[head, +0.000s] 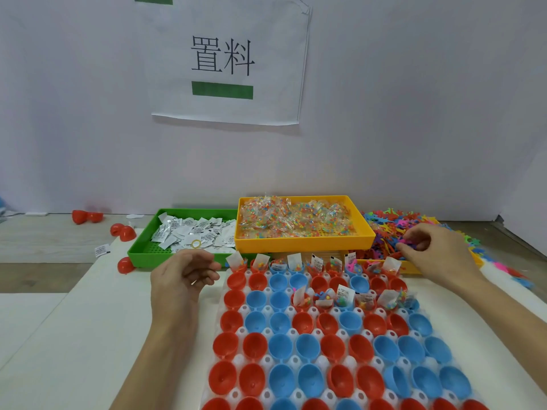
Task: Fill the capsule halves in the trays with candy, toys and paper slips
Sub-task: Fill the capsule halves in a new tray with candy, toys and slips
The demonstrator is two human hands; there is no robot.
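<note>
right hand [435,247]: fingers curled into toy pile [393,232], pinching at pieces; what it grips is unclear.
left hand [185,272]: loosely curled, holds nothing, hovers just left of capsule tray [236,389].
relation: toys far right, right hand nearer; unfilled halves lie toward the person.
capsule halves [281,344]: red and blue cups; far row and part of third row filled.
paper slips [189,233]: green tray.
candy [296,217]: yellow tray.

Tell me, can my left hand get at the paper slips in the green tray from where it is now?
Probably yes. The left hand hovers just in front of the green tray, whose top is open, and nothing stands between it and the paper slips.
</note>
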